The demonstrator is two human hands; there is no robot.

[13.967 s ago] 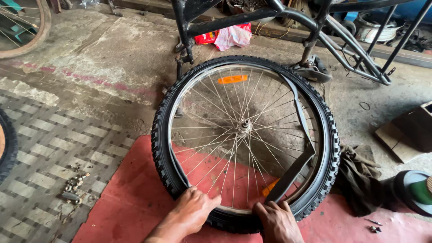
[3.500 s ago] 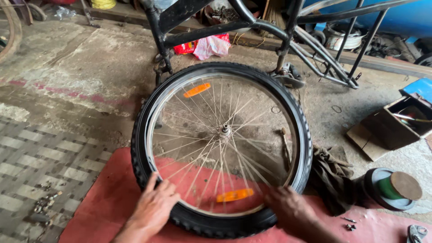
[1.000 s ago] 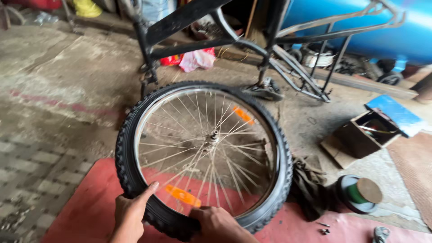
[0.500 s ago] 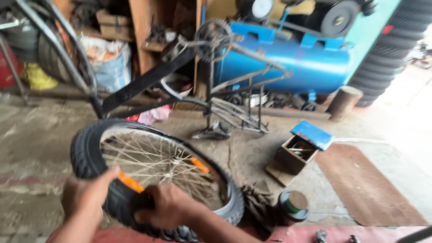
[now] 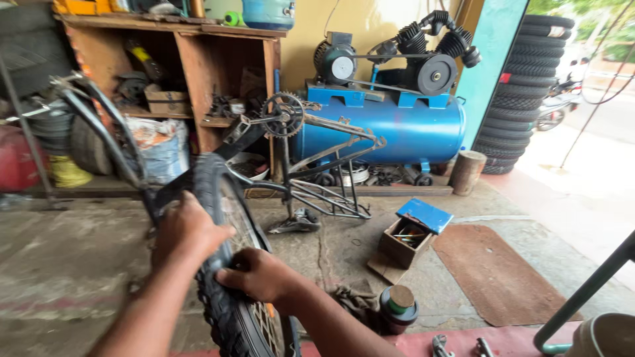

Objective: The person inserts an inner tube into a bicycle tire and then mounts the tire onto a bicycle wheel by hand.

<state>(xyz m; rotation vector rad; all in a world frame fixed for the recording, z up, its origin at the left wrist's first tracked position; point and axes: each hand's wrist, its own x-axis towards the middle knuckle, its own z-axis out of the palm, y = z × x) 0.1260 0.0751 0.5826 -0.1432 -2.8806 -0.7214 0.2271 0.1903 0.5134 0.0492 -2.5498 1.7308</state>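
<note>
Head view, wheel: the black knobby bicycle wheel with silver spokes [image 5: 228, 277] stands up on its edge, low and left of the middle. Its tread faces the camera.
Head view, left hand: the left hand [image 5: 187, 229] lies over the top of the tyre, its fingers curled round the far side and gripping the rubber.
Head view, right hand: the right hand [image 5: 258, 276] holds the near side of the tyre, with its fingers [image 5: 226, 279] bent tight on the tread.
Head view, around: just behind the wheel stands an upside-down dark metal bicycle frame [image 5: 311, 165] with its toothed chain ring up. Behind that sits a big blue air compressor tank [image 5: 383, 132]. A small open wooden tool box with a blue lid [image 5: 409, 238] rests on the concrete floor [image 5: 79, 258]. A dark round tin with a brown lid [image 5: 397, 307] sits near the right arm. A stack of black tyres [image 5: 522, 86] stands by the doorway.
Change: a second ago the wheel lay almost flat on the red mat with the hands at its near edge. Now it is lifted upright, and the camera looks up into the shop.
</note>
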